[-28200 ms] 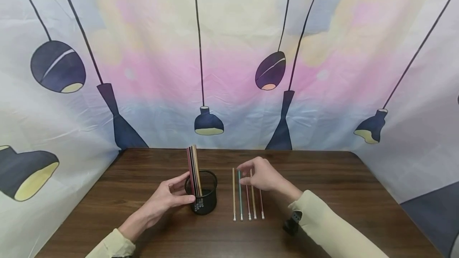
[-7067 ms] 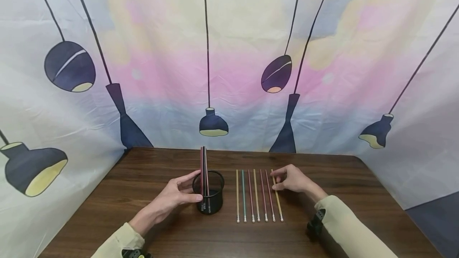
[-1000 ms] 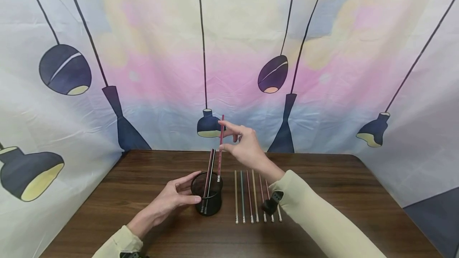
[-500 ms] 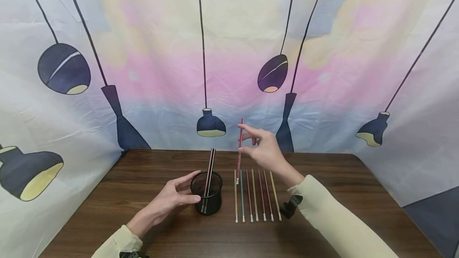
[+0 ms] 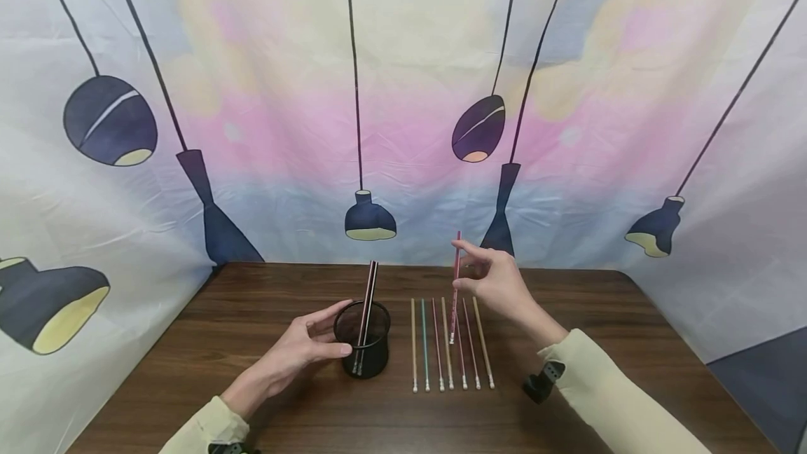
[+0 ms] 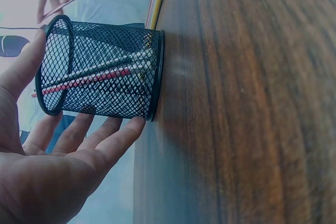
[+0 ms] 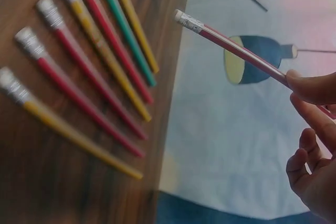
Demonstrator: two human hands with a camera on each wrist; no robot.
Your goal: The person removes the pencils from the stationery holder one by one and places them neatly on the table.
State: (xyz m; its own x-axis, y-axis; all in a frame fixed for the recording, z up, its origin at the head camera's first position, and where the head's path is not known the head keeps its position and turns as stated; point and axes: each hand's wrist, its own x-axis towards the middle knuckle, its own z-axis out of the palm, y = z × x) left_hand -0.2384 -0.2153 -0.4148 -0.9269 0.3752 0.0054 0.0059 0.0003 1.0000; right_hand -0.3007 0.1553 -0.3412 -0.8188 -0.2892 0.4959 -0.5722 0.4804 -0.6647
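Observation:
My left hand holds a black mesh pencil cup upright on the table. In the left wrist view the thumb is at the cup's rim and the fingers rest along its side. A few pencils lean inside, one dark and one red. My right hand pinches a red pencil with a pale stripe, eraser end down, above a row of pencils. In the right wrist view thumb and index finger hold this striped pencil. The row has a green pencil, yellow ones and red ones.
The dark wooden table carries the row side by side, erasers toward me, right of the cup. A cloth backdrop printed with hanging lamps stands behind and at both sides. A dark device sits on my right wrist.
My right hand has carried the striped red pencil from above the cup rightward and down, over the row. The left hand stays on the cup. Since earlier, the row has grown.

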